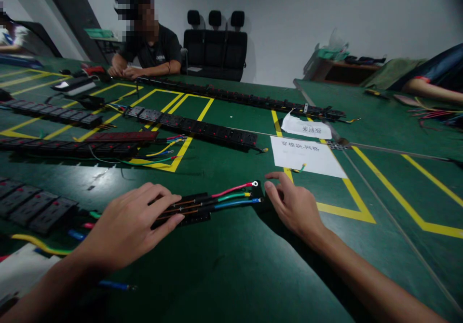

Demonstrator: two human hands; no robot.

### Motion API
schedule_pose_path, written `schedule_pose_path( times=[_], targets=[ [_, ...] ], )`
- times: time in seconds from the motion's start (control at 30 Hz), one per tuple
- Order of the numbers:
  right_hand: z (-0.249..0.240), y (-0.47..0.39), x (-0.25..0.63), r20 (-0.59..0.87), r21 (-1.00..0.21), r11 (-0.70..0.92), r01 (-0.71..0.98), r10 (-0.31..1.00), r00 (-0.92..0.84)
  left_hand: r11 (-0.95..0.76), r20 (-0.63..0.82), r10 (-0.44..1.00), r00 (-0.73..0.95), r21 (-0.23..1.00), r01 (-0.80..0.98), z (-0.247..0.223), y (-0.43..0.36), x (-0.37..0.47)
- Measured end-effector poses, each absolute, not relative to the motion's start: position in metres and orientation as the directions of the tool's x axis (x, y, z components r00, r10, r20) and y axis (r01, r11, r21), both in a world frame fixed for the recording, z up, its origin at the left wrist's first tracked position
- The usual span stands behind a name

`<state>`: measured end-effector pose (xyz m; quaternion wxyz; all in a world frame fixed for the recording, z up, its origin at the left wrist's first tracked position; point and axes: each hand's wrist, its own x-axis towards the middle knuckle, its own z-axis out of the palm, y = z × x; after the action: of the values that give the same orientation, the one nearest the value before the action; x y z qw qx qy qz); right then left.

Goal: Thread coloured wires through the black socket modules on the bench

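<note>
Left hand [132,224] lies palm down, fingers spread and flat, pressing on the near end of a short black socket strip [188,209] on the green table [231,274]; it presses rather than grips, nothing wrapped in the fingers. Right hand [292,204] sits open, loosely curled, fingertips on the table just beside the strip's far end, holding nothing; thumb side almost touches the wire tips. Strip's long axis runs left to right across the view, tilting slightly up and away toward the right. Three leads leave its right end and point rightward: red wire [233,188] with a ring terminal at the tip, green wire [233,196] below it, blue wire [235,202] lowest. So the free wire ends lie directly left of the right hand, which is much nearer to them; the left hand is over the strip body, well apart from the tips. Copper-coloured conductors show along the strip top between the left fingers. White paper sheet [307,156] lies beyond the right hand, on a yellow floor-style marking. Longer socket strips [195,127] lie further back, roughly parallel. Another person [152,48] sits at the far side, arms resting on the table, not near these hands.
</note>
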<state>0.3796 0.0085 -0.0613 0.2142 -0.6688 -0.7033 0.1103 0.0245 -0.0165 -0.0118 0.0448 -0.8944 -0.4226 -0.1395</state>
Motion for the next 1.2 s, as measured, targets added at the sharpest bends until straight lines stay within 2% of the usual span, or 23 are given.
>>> schedule_pose_path(
  times=[0.53,0.8,1.2],
  targets=[
    [-0.0633,0.0086,0.3803,0.159,-0.437,0.085,0.896,0.987,-0.017,-0.695,0.28,0.702,0.655,0.067,0.716,-0.0137,-0.0141,0.0219],
    [-0.0619,0.0088,0.3799,0.146,-0.431,0.079,0.899,0.989,-0.018,-0.701,0.269,0.692,0.67,0.029,0.713,-0.0181,-0.0165,0.0232],
    [-0.0612,0.0099,0.3789,0.139,-0.442,0.072,0.894,0.99,-0.011,-0.655,0.232,0.748,0.622,0.104,0.749,-0.0208,-0.0163,0.0244]
  ],
)
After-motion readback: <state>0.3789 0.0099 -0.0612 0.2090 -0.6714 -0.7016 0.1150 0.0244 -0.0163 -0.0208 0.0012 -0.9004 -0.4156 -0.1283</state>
